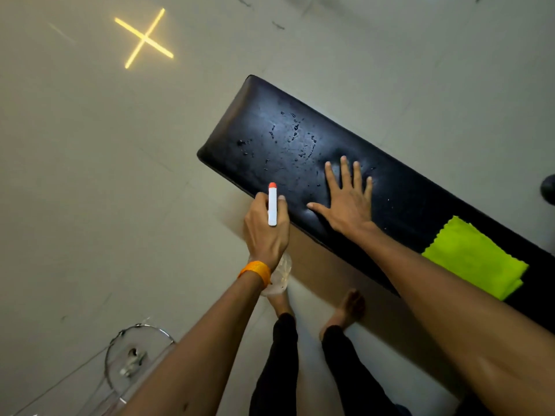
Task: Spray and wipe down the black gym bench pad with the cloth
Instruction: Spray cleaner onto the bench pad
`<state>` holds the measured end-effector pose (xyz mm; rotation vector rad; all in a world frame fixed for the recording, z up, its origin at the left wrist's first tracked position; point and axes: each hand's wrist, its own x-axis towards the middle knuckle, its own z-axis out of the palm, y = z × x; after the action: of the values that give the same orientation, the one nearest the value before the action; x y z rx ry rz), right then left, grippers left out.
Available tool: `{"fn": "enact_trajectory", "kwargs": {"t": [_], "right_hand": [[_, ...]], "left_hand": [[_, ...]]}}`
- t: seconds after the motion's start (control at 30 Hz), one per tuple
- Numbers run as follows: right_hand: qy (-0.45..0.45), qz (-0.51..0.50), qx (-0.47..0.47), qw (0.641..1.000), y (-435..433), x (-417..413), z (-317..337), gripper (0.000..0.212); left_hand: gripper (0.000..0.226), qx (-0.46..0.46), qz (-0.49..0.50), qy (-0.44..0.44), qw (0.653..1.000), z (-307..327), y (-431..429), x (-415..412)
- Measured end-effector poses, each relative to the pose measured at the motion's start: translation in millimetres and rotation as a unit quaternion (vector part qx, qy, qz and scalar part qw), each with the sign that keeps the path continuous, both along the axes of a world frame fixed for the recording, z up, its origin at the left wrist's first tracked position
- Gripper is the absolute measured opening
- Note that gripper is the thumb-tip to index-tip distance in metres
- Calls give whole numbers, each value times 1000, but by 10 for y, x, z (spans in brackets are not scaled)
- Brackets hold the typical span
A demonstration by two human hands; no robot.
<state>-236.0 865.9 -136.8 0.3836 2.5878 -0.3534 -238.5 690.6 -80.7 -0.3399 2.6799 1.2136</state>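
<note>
A pale floor (90,175) fills the view, with a glowing yellow cross (145,38) on it at far left. The black bench pad (405,187) runs slantwise from the middle of the view down to the near right. It is long and glossy with rounded corners, and its surface dents slightly under the pressing palm. A bright yellow-green cloth (474,256) lies folded on the pad's near right part, with its zigzag edge facing left. The right hand (348,202) lies flat on the pad left of the cloth, fingers spread and straight, its grip holding nothing. The left hand (265,232) hovers at the pad's near-left edge, its grip closed around a spray bottle (272,205) whose white, orange-tipped head points toward the pad. Small droplets (295,133) dot the pad's far end.
</note>
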Motion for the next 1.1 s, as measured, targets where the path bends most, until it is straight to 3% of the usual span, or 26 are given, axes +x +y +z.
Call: {"fn": "enact_trajectory", "kwargs": {"t": [0.47,0.83,1.1], "right_hand": [[-13,2,29,1000,-26,-50,2,105],[20,-16,27,999,82,106,72,107],[30,-38,35,998,297,491,82,100]], "left_hand": [[46,-15,42,-38,998,-243,-75,-237],[39,21,-91,-35,995,-225,84,125],[48,-14,-28,-59,998,-360,158,276]]}}
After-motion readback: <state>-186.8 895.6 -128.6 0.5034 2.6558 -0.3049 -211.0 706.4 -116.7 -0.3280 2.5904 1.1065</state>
